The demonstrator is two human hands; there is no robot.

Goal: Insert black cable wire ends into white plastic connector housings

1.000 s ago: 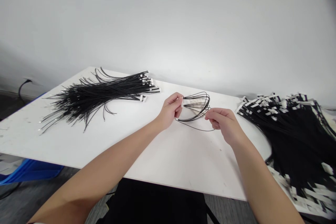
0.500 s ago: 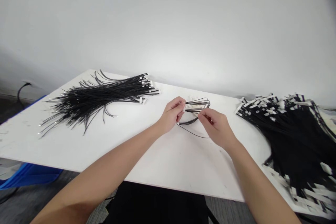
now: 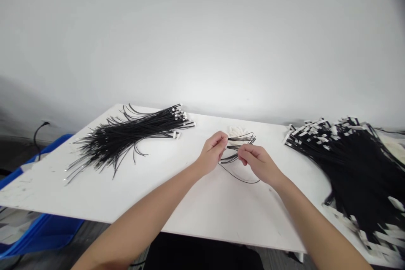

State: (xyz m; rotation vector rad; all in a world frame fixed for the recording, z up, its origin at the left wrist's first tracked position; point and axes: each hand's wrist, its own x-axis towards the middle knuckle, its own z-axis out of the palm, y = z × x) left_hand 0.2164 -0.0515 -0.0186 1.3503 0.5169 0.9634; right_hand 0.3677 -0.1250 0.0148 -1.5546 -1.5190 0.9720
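Observation:
My left hand (image 3: 212, 152) is closed in a pinch on the connector end of a small bundle of thin black wires (image 3: 242, 141), held just above the white table (image 3: 133, 194). My right hand (image 3: 257, 163) is closed too, its fingertips pinching one of those wires close to my left fingers. The wires loop out to the right and back; one strand (image 3: 240, 177) curves down onto the tabletop. A small heap of white connectors (image 3: 236, 130) lies just behind the hands.
A fan of black wires with white ends (image 3: 133, 133) lies at the left of the table. A large pile of black wires with white tags (image 3: 357, 164) covers the right side. A blue bin (image 3: 41, 230) sits on the floor at the left.
My right hand has moved left, up to my left fingers, and the wire loop has narrowed. The view has tilted up a little, so the table sits lower in frame.

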